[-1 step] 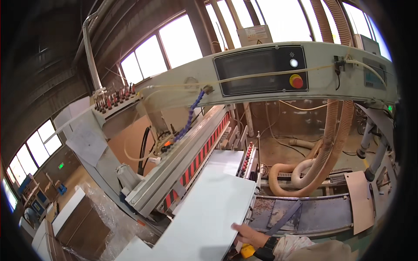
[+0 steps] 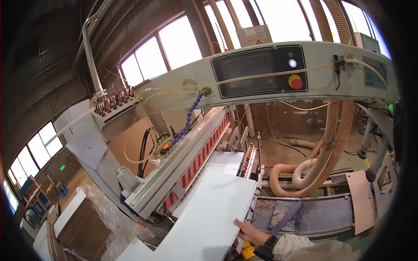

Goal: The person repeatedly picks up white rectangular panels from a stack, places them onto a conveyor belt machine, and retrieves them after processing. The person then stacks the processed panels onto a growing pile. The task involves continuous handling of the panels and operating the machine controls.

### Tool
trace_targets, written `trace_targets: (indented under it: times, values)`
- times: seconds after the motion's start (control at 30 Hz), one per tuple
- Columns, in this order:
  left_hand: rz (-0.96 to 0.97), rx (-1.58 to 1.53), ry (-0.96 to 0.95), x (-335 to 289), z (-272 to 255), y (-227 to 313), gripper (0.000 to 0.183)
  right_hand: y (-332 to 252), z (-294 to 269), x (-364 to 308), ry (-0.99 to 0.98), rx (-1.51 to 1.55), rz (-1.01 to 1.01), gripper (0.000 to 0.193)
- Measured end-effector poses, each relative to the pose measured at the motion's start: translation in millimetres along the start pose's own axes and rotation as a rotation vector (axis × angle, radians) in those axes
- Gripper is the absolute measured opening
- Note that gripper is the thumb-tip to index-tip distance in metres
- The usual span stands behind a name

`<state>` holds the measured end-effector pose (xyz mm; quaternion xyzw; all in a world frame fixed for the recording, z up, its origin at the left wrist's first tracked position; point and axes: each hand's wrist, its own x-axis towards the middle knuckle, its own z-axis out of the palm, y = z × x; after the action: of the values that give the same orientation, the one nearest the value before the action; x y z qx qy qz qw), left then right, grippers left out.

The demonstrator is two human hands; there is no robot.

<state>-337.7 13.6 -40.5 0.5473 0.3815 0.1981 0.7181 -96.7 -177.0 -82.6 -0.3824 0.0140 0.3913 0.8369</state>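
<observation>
Right hand (image 2: 253, 233): at the right edge of the white panel (image 2: 209, 204), toward its near end; thumb over the upper face, other fingers partly hidden at the edge, cannot tell whether they grip. Panel lies flat, left edge near the metal beam (image 2: 176, 163) with its red-and-black striped strip (image 2: 198, 159); row of red knobs (image 2: 247, 161) by the far right corner. Yellow object (image 2: 248, 251), kind unclear, just below hand
</observation>
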Motion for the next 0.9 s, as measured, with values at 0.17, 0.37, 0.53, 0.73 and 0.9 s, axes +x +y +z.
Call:
trace_targets:
  times: [0.17,0.37,0.53,0.73,0.9]
  values:
    - [-0.152,0.106,-0.061,39,34,-14,0.049,-34,-30,66,0.191,0.058,-0.086,0.045]
    - [-0.315,0.299,-0.091,101,44,-27,0.046,-44,-48,185,0.436,-0.081,-0.489,0.057]
    - [-0.117,0.128,0.014,125,67,4,0.024,-55,-5,219,0.589,-0.417,-0.635,0.073]
    - [-0.113,0.068,-0.057,127,88,33,0.012,-54,-6,252,0.562,-0.609,-0.741,0.078]
    - [-0.151,0.128,-0.098,147,103,38,0.014,-79,-21,273,0.577,-0.597,-0.759,0.077]
